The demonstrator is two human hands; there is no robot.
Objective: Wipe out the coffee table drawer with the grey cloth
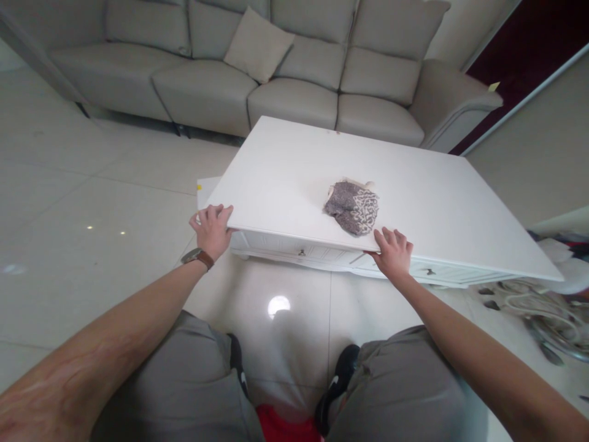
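Note:
A white coffee table (285,166) with drawers along its near side stands before me. At its near left corner, my left hand (214,228) grips the tabletop, fingers curled over the top and thumb at the edge. My right hand (393,250) holds the near edge further right, its fingertips on top and its thumb at the rim. Just beyond those right fingertips lies a crumpled grey and white patterned knitted item (353,207); its exact kind is unclear. My hands are apart from it.
A long grey sofa (294,104) with a beige cushion (258,46) stands behind the table. Coiled hoses or cables (543,313) and other items lie on the floor at right. Something red (288,425) is between my feet.

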